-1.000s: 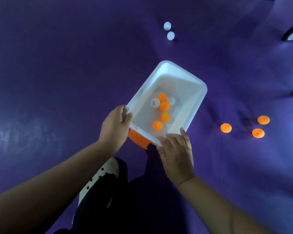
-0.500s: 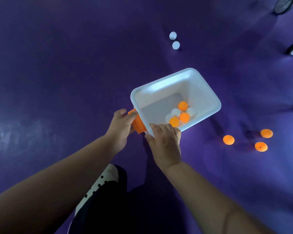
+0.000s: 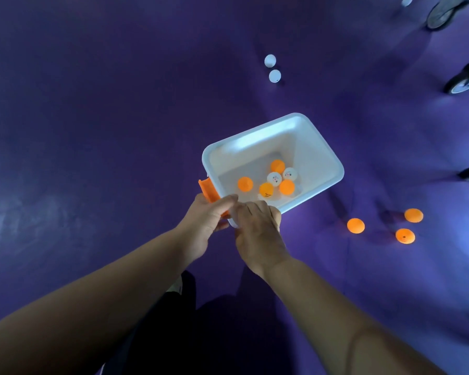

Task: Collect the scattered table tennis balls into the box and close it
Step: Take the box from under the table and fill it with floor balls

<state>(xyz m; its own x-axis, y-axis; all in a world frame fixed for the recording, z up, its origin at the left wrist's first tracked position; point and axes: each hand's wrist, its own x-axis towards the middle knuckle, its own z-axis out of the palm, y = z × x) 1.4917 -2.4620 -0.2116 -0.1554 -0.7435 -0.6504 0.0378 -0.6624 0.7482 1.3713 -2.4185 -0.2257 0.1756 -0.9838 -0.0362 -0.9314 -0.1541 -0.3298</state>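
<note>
A white plastic box (image 3: 317, 147) with an orange clip (image 3: 207, 189) on its near-left end sits open on the purple floor mat. Inside lie several balls, orange (image 3: 245, 184) and white (image 3: 274, 178). My left hand (image 3: 205, 217) grips the orange clip at the box's near corner. My right hand (image 3: 257, 228) holds the near rim of the box beside it. Three orange balls (image 3: 355, 226) lie on the mat to the right of the box. Two white balls (image 3: 274, 76) rest farther away, beyond the box.
Wheels of some equipment (image 3: 465, 79) stand at the upper right edge, with another white ball (image 3: 406, 0) near the top. My shoe (image 3: 178, 286) and dark trouser leg are below the hands. The purple mat (image 3: 92, 131) spreads wide on the left.
The box has turned clockwise and shifted right, and the balls inside rolled about. My hands came together at its near corner, left on the orange clip, right on the rim.
</note>
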